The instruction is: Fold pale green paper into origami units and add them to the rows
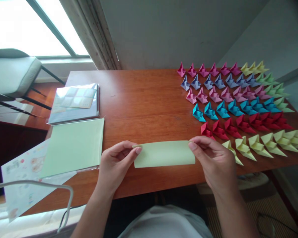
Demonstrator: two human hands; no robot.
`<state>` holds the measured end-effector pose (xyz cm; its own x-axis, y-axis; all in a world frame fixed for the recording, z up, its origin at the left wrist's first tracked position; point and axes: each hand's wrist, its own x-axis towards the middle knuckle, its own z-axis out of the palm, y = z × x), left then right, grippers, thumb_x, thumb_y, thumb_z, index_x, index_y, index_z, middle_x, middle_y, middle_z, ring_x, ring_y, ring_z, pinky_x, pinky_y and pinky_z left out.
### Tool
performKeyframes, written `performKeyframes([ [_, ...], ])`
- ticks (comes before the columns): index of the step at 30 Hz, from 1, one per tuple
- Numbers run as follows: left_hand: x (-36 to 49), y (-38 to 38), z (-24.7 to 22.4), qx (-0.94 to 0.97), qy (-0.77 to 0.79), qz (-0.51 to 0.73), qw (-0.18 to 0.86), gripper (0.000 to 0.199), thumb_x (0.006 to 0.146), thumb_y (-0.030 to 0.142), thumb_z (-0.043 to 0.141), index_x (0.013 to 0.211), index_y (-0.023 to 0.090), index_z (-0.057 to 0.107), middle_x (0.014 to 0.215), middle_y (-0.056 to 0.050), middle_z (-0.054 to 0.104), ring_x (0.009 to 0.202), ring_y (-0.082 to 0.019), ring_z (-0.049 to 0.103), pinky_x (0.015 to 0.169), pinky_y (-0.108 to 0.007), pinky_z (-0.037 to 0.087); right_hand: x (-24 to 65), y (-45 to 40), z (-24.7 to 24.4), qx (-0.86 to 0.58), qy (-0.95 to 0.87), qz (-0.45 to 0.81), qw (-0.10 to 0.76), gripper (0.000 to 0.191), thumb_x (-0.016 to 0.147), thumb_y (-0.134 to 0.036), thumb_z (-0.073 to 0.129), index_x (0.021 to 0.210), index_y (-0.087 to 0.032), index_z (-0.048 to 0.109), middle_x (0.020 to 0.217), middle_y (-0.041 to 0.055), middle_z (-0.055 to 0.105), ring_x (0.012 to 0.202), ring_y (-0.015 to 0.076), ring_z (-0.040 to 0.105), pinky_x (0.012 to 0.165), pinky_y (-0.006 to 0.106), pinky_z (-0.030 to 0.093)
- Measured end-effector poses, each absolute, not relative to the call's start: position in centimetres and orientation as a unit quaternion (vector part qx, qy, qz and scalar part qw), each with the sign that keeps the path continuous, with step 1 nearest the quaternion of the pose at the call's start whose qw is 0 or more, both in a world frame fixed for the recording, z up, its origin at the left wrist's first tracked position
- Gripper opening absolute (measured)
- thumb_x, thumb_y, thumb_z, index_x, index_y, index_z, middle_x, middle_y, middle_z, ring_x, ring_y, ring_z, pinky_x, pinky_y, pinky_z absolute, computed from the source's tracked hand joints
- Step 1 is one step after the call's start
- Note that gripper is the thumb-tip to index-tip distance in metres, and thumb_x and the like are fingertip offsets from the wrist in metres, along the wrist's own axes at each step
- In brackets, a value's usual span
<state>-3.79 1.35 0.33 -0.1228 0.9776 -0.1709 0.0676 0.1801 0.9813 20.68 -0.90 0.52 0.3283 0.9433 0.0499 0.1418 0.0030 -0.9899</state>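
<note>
A pale green sheet of paper (165,154) is stretched level between my two hands, above the front part of the wooden table. Its long upper edge looks like a fold, though I cannot tell for certain. My left hand (118,162) pinches the upper left corner between thumb and fingers. At the opposite upper corner, my right hand (215,162) pinches the paper the same way. Folded paper boats (223,109) in several colours stand in rows to the right, the nearest yellow ones (245,148) close beside my right hand.
A stack of light green paper (74,147) lies on the table (139,105) left of my hands. Behind it is a clear-wrapped pack (74,112). A printed white sheet (22,178) and a white metal rail (39,182) are at the lower left; a chair (15,72) stands by the window.
</note>
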Motion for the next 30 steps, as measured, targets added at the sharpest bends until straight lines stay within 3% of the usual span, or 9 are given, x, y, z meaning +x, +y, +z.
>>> performKeyframes([
  [21,-3.7,1.5,0.4,0.447,0.581,0.463,0.498,0.013,0.076,0.028,0.082,0.073,0.019,0.074,0.072,0.0,0.072,0.063,-0.01,0.06,0.056,-0.015,0.049,20.6,-0.9,0.4,-0.608,-0.461,0.359,0.538,0.007,0.085,-0.024,0.078,0.09,-0.028,0.077,0.083,-0.0024,0.075,0.075,0.0111,0.07,0.067,0.017,0.057],
  [30,-4.6,0.8,1.3,0.514,0.609,0.452,0.401,0.009,0.078,0.027,0.08,0.075,0.021,0.075,0.072,0.0,0.074,0.064,-0.013,0.066,0.06,-0.02,0.053,20.6,-1.0,1.7,-0.637,-0.51,0.343,0.466,0.008,0.088,-0.033,0.074,0.088,-0.024,0.074,0.086,0.001,0.074,0.079,0.0161,0.07,0.072,0.025,0.058],
])
